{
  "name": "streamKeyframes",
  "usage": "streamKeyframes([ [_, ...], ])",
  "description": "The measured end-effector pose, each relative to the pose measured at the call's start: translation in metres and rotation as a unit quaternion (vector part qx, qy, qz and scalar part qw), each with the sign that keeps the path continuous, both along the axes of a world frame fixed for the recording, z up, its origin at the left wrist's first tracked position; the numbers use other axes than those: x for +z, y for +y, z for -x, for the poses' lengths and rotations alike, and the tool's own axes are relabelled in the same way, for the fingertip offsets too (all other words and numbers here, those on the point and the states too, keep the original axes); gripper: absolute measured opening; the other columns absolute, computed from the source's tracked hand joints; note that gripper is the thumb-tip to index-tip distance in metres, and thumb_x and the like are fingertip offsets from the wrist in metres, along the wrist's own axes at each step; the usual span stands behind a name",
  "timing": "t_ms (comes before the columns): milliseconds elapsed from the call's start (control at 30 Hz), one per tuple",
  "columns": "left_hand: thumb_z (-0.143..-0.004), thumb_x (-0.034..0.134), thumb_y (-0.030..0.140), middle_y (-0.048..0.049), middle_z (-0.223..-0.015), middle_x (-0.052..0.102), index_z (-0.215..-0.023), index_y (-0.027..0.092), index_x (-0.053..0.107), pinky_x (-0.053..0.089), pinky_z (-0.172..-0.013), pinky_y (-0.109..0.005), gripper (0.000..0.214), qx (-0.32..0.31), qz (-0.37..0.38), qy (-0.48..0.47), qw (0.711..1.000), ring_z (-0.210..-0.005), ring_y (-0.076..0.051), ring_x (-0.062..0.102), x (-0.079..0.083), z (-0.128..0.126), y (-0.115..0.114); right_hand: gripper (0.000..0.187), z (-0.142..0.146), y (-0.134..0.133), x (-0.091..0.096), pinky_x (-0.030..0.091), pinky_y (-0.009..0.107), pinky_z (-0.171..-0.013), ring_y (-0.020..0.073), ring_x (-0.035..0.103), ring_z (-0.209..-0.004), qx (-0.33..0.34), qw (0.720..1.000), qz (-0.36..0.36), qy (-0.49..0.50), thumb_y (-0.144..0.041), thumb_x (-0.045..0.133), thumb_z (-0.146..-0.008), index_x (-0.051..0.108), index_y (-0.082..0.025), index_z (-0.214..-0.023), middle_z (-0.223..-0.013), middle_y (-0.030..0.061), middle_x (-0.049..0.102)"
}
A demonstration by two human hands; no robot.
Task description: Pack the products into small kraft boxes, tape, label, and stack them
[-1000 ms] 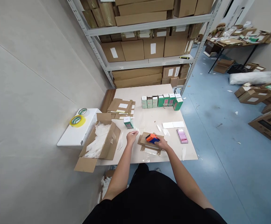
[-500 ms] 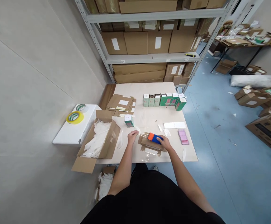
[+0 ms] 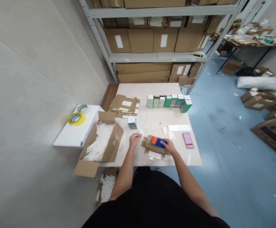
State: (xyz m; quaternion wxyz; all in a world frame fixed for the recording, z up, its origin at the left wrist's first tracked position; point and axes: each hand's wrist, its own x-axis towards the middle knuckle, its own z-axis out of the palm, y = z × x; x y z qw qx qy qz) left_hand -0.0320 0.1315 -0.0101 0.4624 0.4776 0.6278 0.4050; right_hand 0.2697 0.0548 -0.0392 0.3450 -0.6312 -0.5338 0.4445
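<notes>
My right hand (image 3: 168, 146) grips an orange and blue tape dispenser (image 3: 158, 141) and presses it on top of a small flat cardboard box (image 3: 154, 148) near the table's front edge. My left hand (image 3: 134, 139) is closed just left of the box, pinching the end of a strip of clear tape (image 3: 143, 138) that runs to the dispenser. A single green and white carton (image 3: 132, 122) stands behind my left hand.
A row of green and white cartons (image 3: 168, 101) stands mid-table, flattened cardboard (image 3: 123, 105) at the back left. An open box of white bags (image 3: 102, 142) sits at the left edge, tape rolls (image 3: 76, 118) on a white side stand. White labels (image 3: 179, 128) lie to the right. Shelves of boxes stand behind.
The tape dispenser has tipped from raised to flat on the box and slid slightly along it. My left hand stays at the tape's end. The view has shifted a little.
</notes>
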Motion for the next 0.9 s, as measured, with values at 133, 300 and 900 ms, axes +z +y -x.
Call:
streamKeyframes([
  [133, -0.075, 0.077, 0.046, -0.0107, -0.098, 0.079, -0.092, 0.018, 0.083, 0.054, -0.083, -0.034, 0.034, -0.011, 0.048, -0.083, 0.995, -0.094, -0.024, 0.072, -0.006, 0.000, 0.001, 0.044, 0.002, 0.001, 0.006, 0.054, 0.044, -0.095, 0.0312, 0.069, -0.108, 0.002, 1.000, 0.004, 0.001, -0.061, 0.065, -0.087, 0.078, -0.028, -0.114, -0.115, 0.0074, 0.076],
  [300, -0.071, 0.081, 0.050, -0.0071, -0.079, 0.076, -0.095, 0.015, 0.082, 0.051, -0.068, -0.029, 0.043, 0.017, 0.072, -0.089, 0.993, -0.071, -0.017, 0.066, -0.022, 0.001, 0.001, 0.045, 0.003, 0.001, 0.013, 0.054, 0.044, -0.093, 0.0315, 0.069, -0.106, 0.003, 1.000, 0.009, -0.001, -0.061, 0.064, -0.088, 0.078, -0.027, -0.114, -0.113, 0.0077, 0.077],
  [900, -0.072, 0.082, 0.049, -0.0044, -0.076, 0.074, -0.087, 0.015, 0.076, 0.053, -0.063, -0.026, 0.038, -0.003, 0.197, -0.094, 0.976, -0.066, -0.015, 0.064, -0.091, -0.034, 0.003, 0.050, 0.007, 0.008, 0.003, 0.053, 0.039, -0.093, 0.0291, 0.068, -0.107, 0.029, 0.998, 0.036, -0.051, -0.065, 0.065, -0.087, 0.076, -0.026, -0.116, -0.114, 0.0070, 0.076],
])
